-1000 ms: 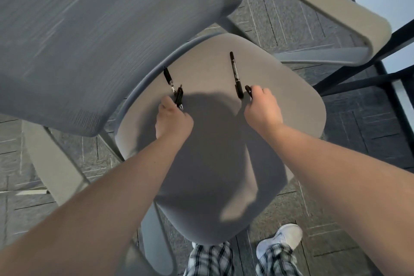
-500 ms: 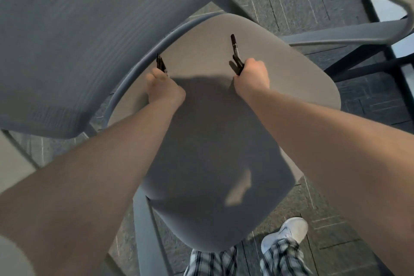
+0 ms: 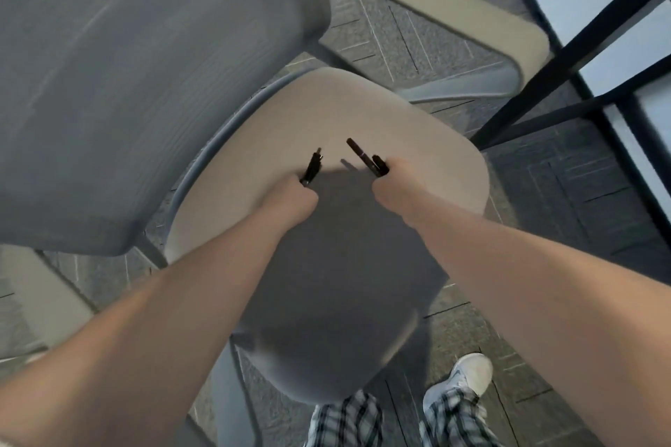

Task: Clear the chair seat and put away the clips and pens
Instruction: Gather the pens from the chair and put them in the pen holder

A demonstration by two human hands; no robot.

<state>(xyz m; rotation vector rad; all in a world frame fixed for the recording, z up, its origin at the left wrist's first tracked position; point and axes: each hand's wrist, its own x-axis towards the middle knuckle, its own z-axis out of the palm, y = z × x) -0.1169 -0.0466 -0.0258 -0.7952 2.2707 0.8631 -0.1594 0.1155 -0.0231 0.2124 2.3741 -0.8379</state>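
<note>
Below, beige chair seat (image 3: 326, 109) seen over grey carpet-tile floor (image 3: 566, 200). Left hand (image 3: 292, 198) closed on black pens (image 3: 311, 169); right hand (image 3: 394, 183) closed on black markers (image 3: 366, 158). No writing legible.

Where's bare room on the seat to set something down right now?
Free: the back of the seat, between the pen tips and the backrest; the right side toward the armrest; the shaded front under the forearms. Crowded: mid-seat, where the left hand and right hand each hold dark pens.
</note>
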